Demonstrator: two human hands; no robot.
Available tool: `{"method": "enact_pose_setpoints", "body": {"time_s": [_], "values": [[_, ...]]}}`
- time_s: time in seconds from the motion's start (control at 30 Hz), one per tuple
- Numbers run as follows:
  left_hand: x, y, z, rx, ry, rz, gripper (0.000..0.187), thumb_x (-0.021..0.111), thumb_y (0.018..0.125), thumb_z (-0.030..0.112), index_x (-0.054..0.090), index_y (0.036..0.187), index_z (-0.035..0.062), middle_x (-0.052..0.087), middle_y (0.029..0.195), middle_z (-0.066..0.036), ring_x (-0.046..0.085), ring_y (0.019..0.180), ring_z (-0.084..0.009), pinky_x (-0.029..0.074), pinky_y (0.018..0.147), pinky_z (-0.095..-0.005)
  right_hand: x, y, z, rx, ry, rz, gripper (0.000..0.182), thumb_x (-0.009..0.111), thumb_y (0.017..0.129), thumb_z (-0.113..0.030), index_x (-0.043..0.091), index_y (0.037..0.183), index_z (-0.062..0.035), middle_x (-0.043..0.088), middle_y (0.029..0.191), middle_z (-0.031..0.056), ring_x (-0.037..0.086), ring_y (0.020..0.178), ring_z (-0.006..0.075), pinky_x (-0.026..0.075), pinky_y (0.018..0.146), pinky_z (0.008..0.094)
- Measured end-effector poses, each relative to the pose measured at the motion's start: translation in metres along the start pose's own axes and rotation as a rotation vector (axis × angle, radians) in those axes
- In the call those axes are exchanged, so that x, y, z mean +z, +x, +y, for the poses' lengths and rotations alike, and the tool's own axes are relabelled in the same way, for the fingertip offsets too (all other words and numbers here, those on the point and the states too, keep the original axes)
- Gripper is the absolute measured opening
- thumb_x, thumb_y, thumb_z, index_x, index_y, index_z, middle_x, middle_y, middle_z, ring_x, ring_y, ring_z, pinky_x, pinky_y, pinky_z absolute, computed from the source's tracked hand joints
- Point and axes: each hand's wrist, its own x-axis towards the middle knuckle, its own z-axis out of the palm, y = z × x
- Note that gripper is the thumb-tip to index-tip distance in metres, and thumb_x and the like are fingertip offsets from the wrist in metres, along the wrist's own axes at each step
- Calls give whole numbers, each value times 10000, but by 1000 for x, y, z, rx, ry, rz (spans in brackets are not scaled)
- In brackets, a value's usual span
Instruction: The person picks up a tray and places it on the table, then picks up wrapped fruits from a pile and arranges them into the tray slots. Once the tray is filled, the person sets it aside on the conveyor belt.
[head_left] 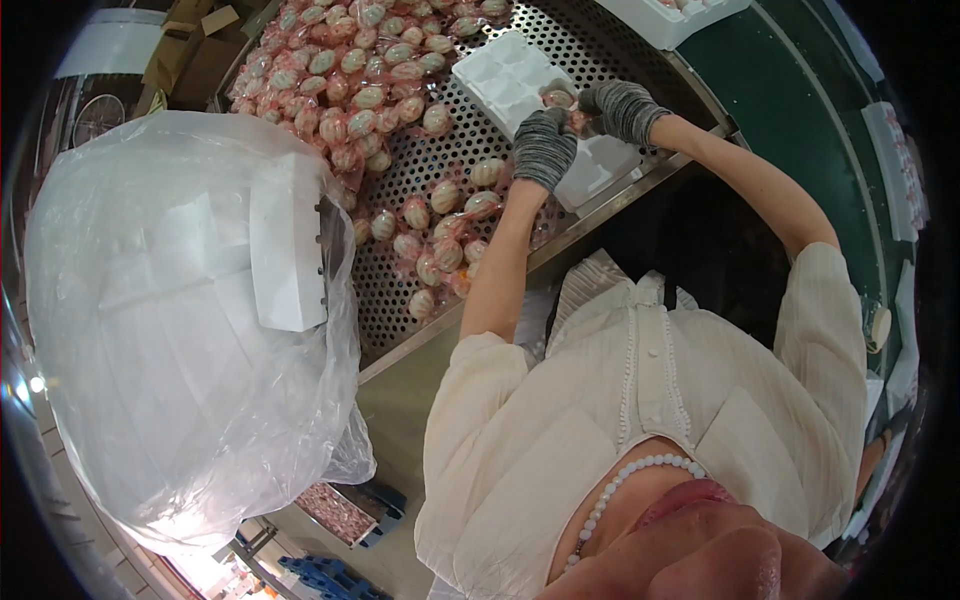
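My left hand [545, 147], in a grey knitted glove, is closed over a white foam tray [503, 75], its fingertips at a small wrapped ball [578, 121]. From the other side my right hand [622, 108], in a matching glove, pinches that same ball. Just beyond the fingers, a second wrapped ball [557, 98] rests in a tray hollow. The tray has rounded compartments and lies on a perforated metal table [395, 290]. Its near part [600, 170] shows between my forearms.
Red-and-white wrapped balls [350, 85] are heaped at the upper left, with several loose ones [445, 197] nearer. A large clear plastic bag [150, 300] holding white trays stands left. A green conveyor [790, 110] curves along the right; another white tray [675, 18] is at the top.
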Motion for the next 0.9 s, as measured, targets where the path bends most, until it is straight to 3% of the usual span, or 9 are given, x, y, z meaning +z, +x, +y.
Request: {"method": "enact_pose_setpoints", "body": {"time_s": [0.27,0.33,0.5,0.57,0.63,0.7,0.77,0.8,0.9], "values": [[11,3,-3,188,46,101,187,509,660,131,594,793,32,544,719,-178,535,691,-299,440,666,-371,4,21,3,47,-174,-174,199,583,683,-212,602,777,-37,588,721,146,578,655,270,461,602,350],[6,3,3,103,186,-80,200,509,655,163,599,788,43,552,758,-185,541,723,-288,441,681,-362,5,24,-6,17,-216,-205,201,573,692,-210,600,792,-37,587,728,148,577,651,268,461,598,349],[23,14,-6,5,290,-205,236,527,620,231,590,756,49,571,733,-180,558,686,-288,452,654,-361,18,23,-15,-65,-238,49,201,562,702,-216,578,813,-48,578,720,150,566,630,260,453,591,337],[18,12,-9,94,232,-13,253,522,616,217,585,788,43,572,719,-179,557,655,-296,457,635,-351,21,27,-2,-4,-291,-43,169,566,698,-207,576,759,-50,576,719,149,555,633,259,449,590,332],[-3,8,-19,102,107,-131,287,534,614,192,577,847,29,569,774,-188,551,684,-304,455,654,-346,20,17,0,-41,-125,-64,170,572,693,-229,599,759,-74,577,710,138,549,625,253,444,595,338],[-11,0,-43,113,-67,212,294,551,627,157,566,882,11,567,790,-189,554,708,-298,456,671,-348,43,13,14,-123,60,123,179,586,680,-251,620,778,-106,577,690,121,552,621,243,439,611,345],[-43,-14,-55,-24,59,3,343,593,638,152,540,948,14,564,849,-187,551,786,-285,443,723,-351,61,24,29,-77,270,99,199,594,675,-271,628,816,-133,584,701,106,556,643,243,434,632,345],[-63,-25,-48,-69,131,-145,540,646,621,200,443,1093,32,536,958,-192,525,884,-292,412,790,-360,135,76,85,-124,566,88,203,593,683,-273,620,815,-121,589,722,102,557,665,245,432,637,338],[-58,-50,-59,-184,170,-296,750,688,582,245,307,1201,64,493,1036,-205,496,930,-317,383,834,-365,71,36,23,-96,276,194,203,589,693,-267,608,820,-111,590,731,100,554,666,245,430,641,335]]}}
